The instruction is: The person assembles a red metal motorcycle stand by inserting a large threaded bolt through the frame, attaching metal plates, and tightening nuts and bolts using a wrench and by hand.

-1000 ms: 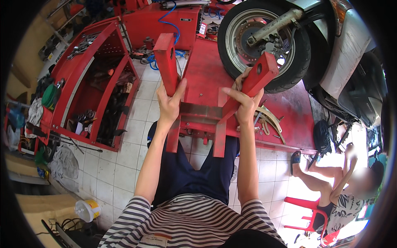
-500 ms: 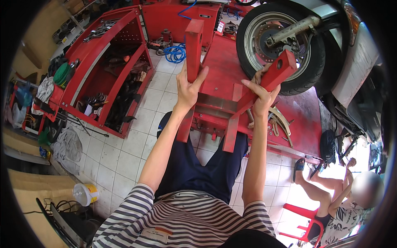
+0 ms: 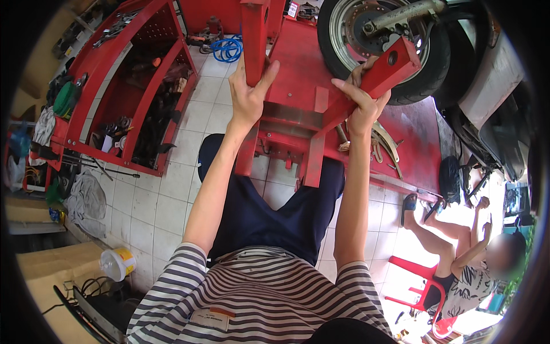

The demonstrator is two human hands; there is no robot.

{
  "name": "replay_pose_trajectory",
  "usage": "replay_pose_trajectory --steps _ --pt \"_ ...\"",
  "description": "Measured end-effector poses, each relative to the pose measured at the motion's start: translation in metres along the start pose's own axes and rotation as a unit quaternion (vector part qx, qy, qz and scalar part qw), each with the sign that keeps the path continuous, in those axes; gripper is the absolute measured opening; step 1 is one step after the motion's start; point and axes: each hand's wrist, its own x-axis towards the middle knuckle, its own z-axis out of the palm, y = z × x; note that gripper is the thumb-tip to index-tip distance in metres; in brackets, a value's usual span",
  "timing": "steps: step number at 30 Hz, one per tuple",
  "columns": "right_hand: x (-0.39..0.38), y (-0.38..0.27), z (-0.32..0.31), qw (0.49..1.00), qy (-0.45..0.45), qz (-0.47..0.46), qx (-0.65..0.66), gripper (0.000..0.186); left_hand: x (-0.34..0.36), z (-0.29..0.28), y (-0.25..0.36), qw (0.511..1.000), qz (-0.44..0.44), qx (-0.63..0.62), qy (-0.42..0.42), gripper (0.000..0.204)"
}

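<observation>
Both hands grip a red steel frame (image 3: 292, 117) with two upright square-tube arms and a crossbar between them. My left hand (image 3: 249, 94) is wrapped round the left upright, thumb on its right side. Round the right upright, near a hole in its top end, closes my right hand (image 3: 364, 103). The frame is held above my thighs, at the near edge of a red lift platform (image 3: 301, 63). Two short legs of the frame point toward me. Beyond my right hand stands a motorcycle wheel (image 3: 344, 34) with a brake disc.
A red tool cabinet (image 3: 129, 129) with open shelves stands at the left. A coiled blue hose (image 3: 227, 49) lies on the tiles behind it. Curved metal parts (image 3: 385, 143) lie on the platform. A white bucket (image 3: 117, 264) is at lower left. Another person (image 3: 458, 264) sits on a red chair at right.
The surroundings have shifted up and slightly left in the picture. Both hands keep their hold on the red frame, and its uprights appear a little farther apart at their tops.
</observation>
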Motion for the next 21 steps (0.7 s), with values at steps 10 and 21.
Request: replay_pose_trajectory --steps 10,21 --pt "-0.0005 -0.0004 -0.0002 0.999 0.014 0.017 0.04 0.047 -0.0018 0.0019 -0.003 1.0 0.011 -0.013 0.003 0.012" --pt "-0.0015 0.0026 -0.0053 0.999 0.004 0.013 0.032 0.046 -0.0031 0.0006 -0.0077 1.0 0.013 -0.029 0.001 0.014"
